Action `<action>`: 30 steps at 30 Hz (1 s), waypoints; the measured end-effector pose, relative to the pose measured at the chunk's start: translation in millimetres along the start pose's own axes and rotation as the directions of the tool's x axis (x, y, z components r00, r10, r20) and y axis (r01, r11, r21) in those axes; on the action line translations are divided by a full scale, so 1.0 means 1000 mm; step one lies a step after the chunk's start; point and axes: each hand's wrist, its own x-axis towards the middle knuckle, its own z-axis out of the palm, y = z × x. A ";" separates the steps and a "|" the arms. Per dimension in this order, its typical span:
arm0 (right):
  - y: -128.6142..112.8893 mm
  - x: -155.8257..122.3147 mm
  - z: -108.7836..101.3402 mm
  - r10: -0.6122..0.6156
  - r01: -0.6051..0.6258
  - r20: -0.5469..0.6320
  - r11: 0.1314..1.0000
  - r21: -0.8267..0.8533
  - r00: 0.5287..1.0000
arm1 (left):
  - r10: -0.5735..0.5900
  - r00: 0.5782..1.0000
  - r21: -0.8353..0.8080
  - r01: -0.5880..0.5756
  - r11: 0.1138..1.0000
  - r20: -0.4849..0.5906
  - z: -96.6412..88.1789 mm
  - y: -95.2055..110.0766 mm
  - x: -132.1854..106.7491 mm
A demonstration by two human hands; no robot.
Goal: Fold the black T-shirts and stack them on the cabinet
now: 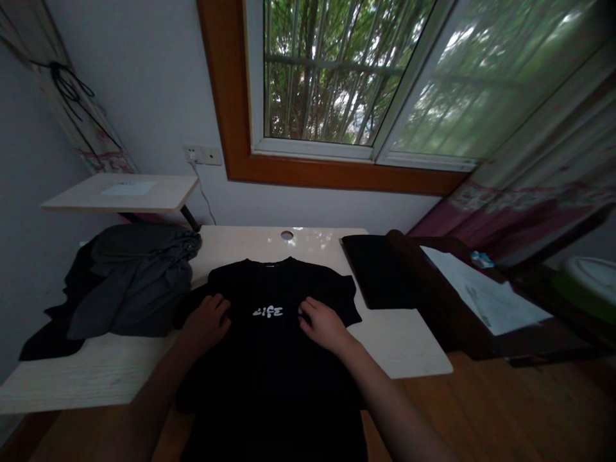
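Note:
A black short-sleeved T-shirt (269,366) lies spread on the pale wooden desk. Its collar points toward the window, and its lower part hangs past the near edge. White lettering (268,312) crosses its chest. My left hand (210,321) rests on the shirt left of the lettering, fingers loosely bent and apart from the thumb. Just right of the lettering, my right hand (321,323) touches the cloth, with a gap between thumb and fingers. No bunched cloth shows in either hand, though the dark fabric hides detail.
A heap of dark grey and black clothing (139,276) sits on the left of the desk (404,346), by a small raised shelf (168,192). At the right lie a flat black item (380,273) and papers (481,289) on dark brown furniture. A window (332,77) is behind.

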 end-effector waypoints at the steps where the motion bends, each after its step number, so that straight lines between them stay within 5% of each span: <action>1: 0.000 -0.001 -0.002 -0.028 0.027 0.037 0.999 0.042 0.999 | -0.005 0.999 -0.016 0.006 1.000 0.038 -0.004 -0.003 -0.004; 5: 0.004 0.006 -0.014 -0.127 0.104 0.116 0.977 0.186 0.985 | -0.007 0.992 -0.054 0.014 0.998 0.129 -0.025 -0.009 -0.007; 9: 0.006 0.034 -0.018 -0.078 0.092 -0.082 0.976 0.195 0.994 | 0.038 0.999 -0.020 -0.038 0.999 -0.006 -0.036 0.000 0.015; 12: 0.003 0.061 -0.009 -0.097 0.122 -0.198 0.986 0.115 0.975 | 0.073 0.994 -0.027 -0.075 0.997 -0.077 -0.027 0.017 0.040; 17: -0.003 0.094 0.018 -0.165 0.156 -0.193 0.986 -0.058 0.967 | 0.007 0.994 -0.012 -0.008 1.000 -0.113 0.007 0.038 0.076; 22: 0.016 0.106 0.027 -0.115 0.082 -0.232 0.986 -0.148 0.966 | -0.075 0.984 0.008 0.078 0.997 -0.164 0.027 0.030 0.093; 30: 0.035 0.113 0.023 -0.099 0.068 -0.190 0.984 -0.166 0.977 | -0.069 0.990 0.010 0.071 0.997 -0.127 0.029 0.017 0.103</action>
